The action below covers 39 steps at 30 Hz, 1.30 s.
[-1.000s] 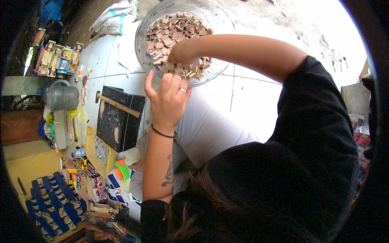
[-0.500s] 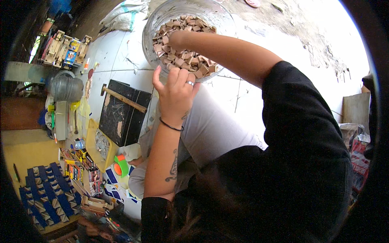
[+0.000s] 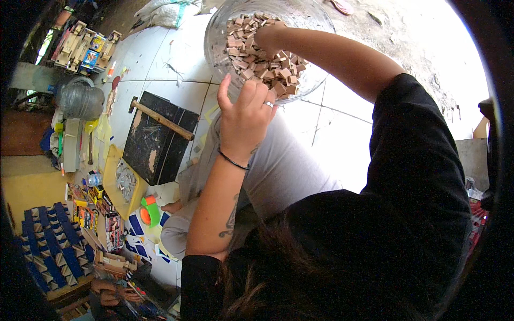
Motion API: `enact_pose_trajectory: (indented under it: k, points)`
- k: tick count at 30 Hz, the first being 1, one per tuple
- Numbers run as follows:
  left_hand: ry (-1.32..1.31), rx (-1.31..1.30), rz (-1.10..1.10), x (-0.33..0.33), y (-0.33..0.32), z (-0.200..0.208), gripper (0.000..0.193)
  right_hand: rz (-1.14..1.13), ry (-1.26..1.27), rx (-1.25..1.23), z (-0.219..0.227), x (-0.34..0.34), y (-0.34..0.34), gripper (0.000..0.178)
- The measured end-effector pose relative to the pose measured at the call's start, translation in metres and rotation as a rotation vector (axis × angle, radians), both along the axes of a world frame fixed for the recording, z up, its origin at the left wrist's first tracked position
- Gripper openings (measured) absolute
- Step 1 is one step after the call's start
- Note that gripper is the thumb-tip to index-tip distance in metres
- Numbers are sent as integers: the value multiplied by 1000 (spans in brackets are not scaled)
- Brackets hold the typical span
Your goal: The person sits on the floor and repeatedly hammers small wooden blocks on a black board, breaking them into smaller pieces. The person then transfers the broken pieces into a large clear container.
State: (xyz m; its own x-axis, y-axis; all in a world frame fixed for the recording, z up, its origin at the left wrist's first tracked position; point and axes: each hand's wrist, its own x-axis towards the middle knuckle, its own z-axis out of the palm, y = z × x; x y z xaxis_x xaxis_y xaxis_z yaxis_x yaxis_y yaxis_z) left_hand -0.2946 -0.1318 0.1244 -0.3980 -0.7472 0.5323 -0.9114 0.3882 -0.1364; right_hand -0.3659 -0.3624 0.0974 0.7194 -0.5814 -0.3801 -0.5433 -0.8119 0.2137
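A clear round plastic tub stands at the top of the view, holding a heap of small, flat, light-brown wooden blocks. My left hand, with a ring and a dark wristband, has its fingers bent over the tub's near rim and grips it; the index finger or thumb at its left sticks up apart. Deep among the blocks lies my right hand, reaching in from the right. Its fingers are hidden by the blocks and by the hand itself.
Left of my knee, a hammer lies across a black box. Beyond are a yellow tray of grey bits, a green-and-orange tape roll, wooden toy trucks and rows of blue-topped pieces. A white sack sits far left.
The tub has shifted to the right with both my hands, and the blocks in it lie differently. The surroundings slide slightly left in view.
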Motion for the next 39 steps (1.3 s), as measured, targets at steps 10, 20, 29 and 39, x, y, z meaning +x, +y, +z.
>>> enact_pose_trajectory:
  k: [10,20,29,39]
  points:
    - [16,8,-3,-2,1,2,22,-231,-390,283,21,-3,-15,33]
    - [-17,3,0,-1,0,3,25,-457,-780,640,14,2,-38,31]
    - [28,-9,25,-1,-1,-1,24,-409,-263,-11,-41,20,-55,47]
    - [22,-27,-2,1,-1,-4,22,-188,-459,83,-6,12,5,23]
